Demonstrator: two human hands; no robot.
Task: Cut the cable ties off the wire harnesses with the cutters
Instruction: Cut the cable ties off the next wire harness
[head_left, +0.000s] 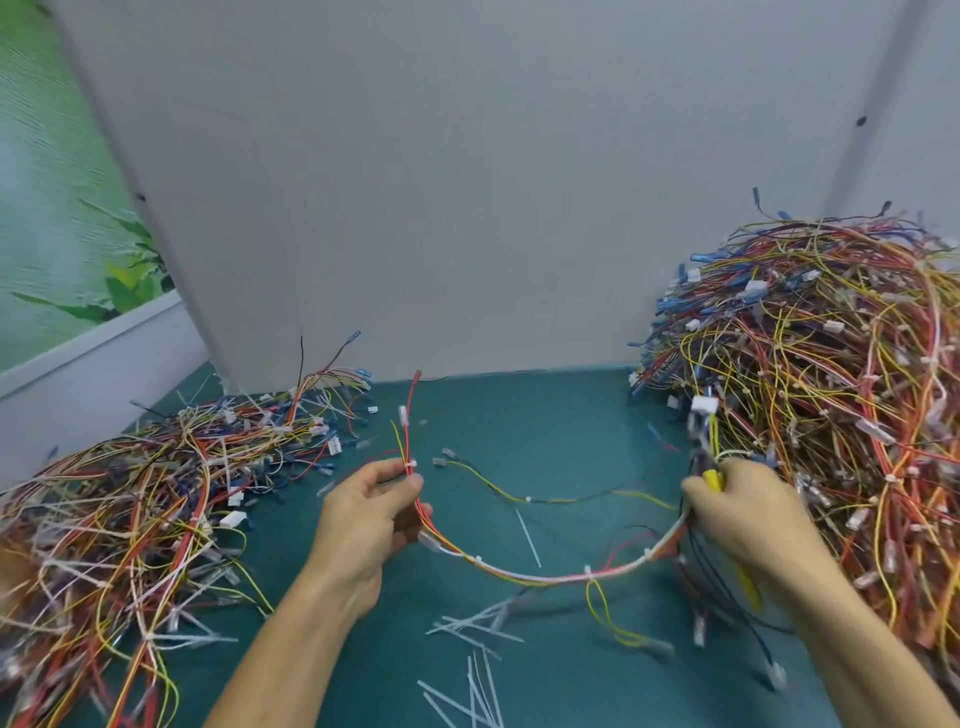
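A wire harness (540, 574) of red, yellow and white wires sags in an arc above the green table between my two hands. White cable ties (588, 570) still bind it at several spots. My left hand (371, 512) pinches its left end just below a white tie (412, 464), with the wire ends pointing up. My right hand (737, 514) grips the harness's right end together with the yellow-handled cutters (714, 480), whose jaws are hidden by the fingers and wires.
A tall heap of tied harnesses (821, 395) rises at the right. A flatter heap of harnesses (156, 499) spreads at the left. Cut tie scraps (478, 680) and a loose yellow-black wire (524, 496) lie on the green table (545, 426). A grey partition (441, 182) stands behind.
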